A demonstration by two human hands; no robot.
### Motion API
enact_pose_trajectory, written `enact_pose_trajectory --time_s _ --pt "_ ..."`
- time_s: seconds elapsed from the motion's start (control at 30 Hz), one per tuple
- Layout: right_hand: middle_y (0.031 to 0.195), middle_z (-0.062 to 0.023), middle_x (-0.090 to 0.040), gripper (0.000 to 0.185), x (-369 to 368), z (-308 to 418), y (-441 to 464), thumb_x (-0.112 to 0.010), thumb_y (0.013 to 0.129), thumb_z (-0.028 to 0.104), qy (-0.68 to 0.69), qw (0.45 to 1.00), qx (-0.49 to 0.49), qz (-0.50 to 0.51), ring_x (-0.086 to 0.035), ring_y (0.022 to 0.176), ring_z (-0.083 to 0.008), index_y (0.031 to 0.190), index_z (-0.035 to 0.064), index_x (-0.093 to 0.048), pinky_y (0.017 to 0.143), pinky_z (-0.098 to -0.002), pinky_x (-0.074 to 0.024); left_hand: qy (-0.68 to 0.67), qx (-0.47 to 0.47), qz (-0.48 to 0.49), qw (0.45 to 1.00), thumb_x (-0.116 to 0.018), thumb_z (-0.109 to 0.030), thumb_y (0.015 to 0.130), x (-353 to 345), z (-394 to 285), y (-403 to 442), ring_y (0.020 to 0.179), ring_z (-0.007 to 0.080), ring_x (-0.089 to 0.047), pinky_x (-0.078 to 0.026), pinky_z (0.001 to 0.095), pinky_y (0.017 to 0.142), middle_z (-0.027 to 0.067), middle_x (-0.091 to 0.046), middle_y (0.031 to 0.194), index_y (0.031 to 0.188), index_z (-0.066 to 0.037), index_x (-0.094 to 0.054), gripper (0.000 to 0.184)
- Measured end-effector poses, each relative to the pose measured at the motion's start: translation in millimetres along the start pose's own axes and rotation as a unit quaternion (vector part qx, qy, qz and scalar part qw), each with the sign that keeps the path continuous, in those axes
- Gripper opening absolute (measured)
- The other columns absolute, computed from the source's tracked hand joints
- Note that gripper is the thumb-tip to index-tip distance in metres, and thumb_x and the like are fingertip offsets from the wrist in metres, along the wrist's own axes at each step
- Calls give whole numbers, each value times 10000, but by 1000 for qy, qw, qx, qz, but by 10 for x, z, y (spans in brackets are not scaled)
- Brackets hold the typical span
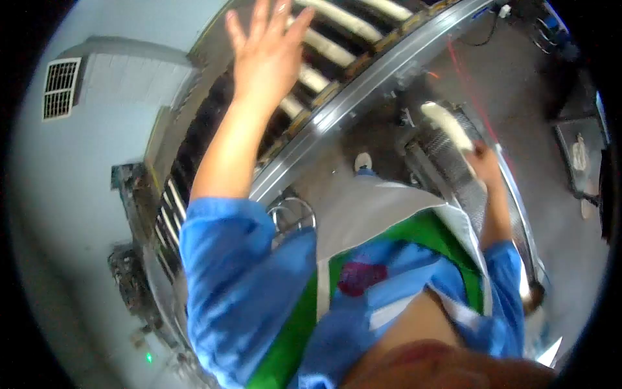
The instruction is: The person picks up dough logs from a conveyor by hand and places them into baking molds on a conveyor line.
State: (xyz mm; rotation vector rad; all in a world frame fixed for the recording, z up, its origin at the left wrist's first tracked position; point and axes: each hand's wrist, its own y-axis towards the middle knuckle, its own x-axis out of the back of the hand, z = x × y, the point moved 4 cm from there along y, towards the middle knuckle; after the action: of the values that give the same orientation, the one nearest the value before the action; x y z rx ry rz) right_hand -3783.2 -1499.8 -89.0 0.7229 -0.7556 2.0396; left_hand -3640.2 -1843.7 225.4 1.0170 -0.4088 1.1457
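My left hand (267, 61) is stretched out with its fingers spread over a slotted machine bed (327, 91). Long pale strips (328, 47) lie in the dark slots beside and beneath it, and I cannot tell whether the fingers touch them. Down on the right, my right hand (486, 165) is closed around one end of a pale, rounded stick-shaped piece (448, 124), which looks like dough. The piece points away from the hand, above a perforated metal tray (470, 188).
A shiny metal rail (343, 109) edges the machine between my hands. Dark equipment (133, 188) stands at the left, and a round metal wire frame (291, 214) is near my left elbow. A flat metal stand (576, 155) is at the far right.
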Motion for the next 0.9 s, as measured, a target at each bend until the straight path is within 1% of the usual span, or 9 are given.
enact_pose_trajectory --time_s 0.07,0.2,0.23,0.3,0.43,0.5,0.7,0.8,0.9 --pt "896 -151 -616 444 105 28 21 -609 711 301 117 992 -26 44 -578 811 -196 1027 -10 -585 743 -304 -428 -46 46 38 997 -662 -179 696 -105 4 -111 1306 286 -195 -146 588 1005 81 -235 1412 1225 -247 -476 564" --pt "1070 -184 -557 600 97 105 380 -619 687 269 289 953 -86 33 -511 1005 -262 1144 -95 -485 880 -312 -365 -120 139 104 977 -697 -226 671 -791 101 -472 1318 299 -160 -122 597 1001 107 -201 1423 1211 -205 -499 575" --pt "1070 -184 -557 600 199 117 417 -619 687 269 286 954 -86 30 -511 1005 -262 1144 -95 -485 880 -312 -365 -124 160 121 972 -699 -223 670 -857 143 -540 1311 305 -173 -126 598 999 116 -215 1415 1198 -185 -513 560" --pt "1032 -187 -556 631 325 198 426 -628 683 283 474 872 -90 79 -493 1023 -272 1170 -82 -462 876 -328 -372 -131 210 145 958 -692 -255 683 -1118 273 -792 1312 307 -171 -133 593 995 127 -219 1414 1211 -183 -503 565" --pt "970 -100 -586 445 417 583 428 -618 724 124 587 806 -60 48 -565 862 -180 1114 -47 -487 778 -270 -439 -178 362 173 898 -684 -326 694 -1936 637 -1544 1305 331 -178 -161 597 985 166 -222 1405 1235 -207 -482 589" --pt "975 -94 -587 433 456 804 552 -620 724 109 561 827 -18 40 -567 861 -173 1111 -38 -494 779 -265 -442 -195 384 217 876 -683 -306 698 -2163 578 -1633 1296 345 -198 -209 579 979 184 -229 1397 1240 -185 -475 593" --pt "1005 -73 -582 423 639 1685 1687 -614 719 80 489 865 110 23 -556 910 -154 1123 11 -510 815 -267 -437 -278 366 102 882 -678 -251 704 -2883 624 -1297 1278 372 -223 -204 471 1016 227 -254 1374 1207 -123 -506 546" --pt "1075 -73 -543 513 710 2201 2216 -620 720 112 464 867 183 -4 -536 961 -174 1194 15 -450 837 -294 -427 -319 387 74 862 -684 -230 715 -2999 734 -1235 1260 368 -271 -236 418 1017 245 -284 1354 1192 -108 -517 520" --pt "984 -57 -565 490 342 2747 2856 -631 768 223 401 889 213 62 -540 847 -136 1194 51 -460 759 -266 -430 -360 399 58 841 -687 -206 723 -3212 799 -1340 1248 355 -307 -265 386 1009 251 -287 1350 1191 -99 -515 510"
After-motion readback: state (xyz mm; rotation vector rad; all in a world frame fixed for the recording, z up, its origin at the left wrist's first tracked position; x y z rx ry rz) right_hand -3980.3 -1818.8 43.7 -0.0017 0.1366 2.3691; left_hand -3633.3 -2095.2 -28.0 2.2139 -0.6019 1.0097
